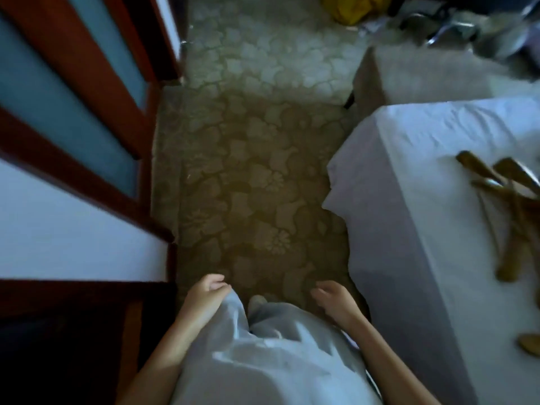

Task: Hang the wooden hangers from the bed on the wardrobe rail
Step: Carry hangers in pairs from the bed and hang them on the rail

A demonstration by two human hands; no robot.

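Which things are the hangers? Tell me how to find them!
Find the big pale bed on the right. On top, near the picture's edge, lie the wooden hangers. They're the only brown, crossed shapes on its plain top.

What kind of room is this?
Most likely a home bedroom: a bed with a pale sheet on the right, wooden hangers lying on it, patterned carpet, and what looks like a wardrobe door on the left.

**Pale loose clothes, bare forearms**

On my feed, a loose, pale grey-white garment (263,361) covers torso and legs, its thin fabric creased in soft folds. Both forearms are bare down to the left hand (206,293) and right hand (333,299). A blurred foot tip (257,301) shows beneath.
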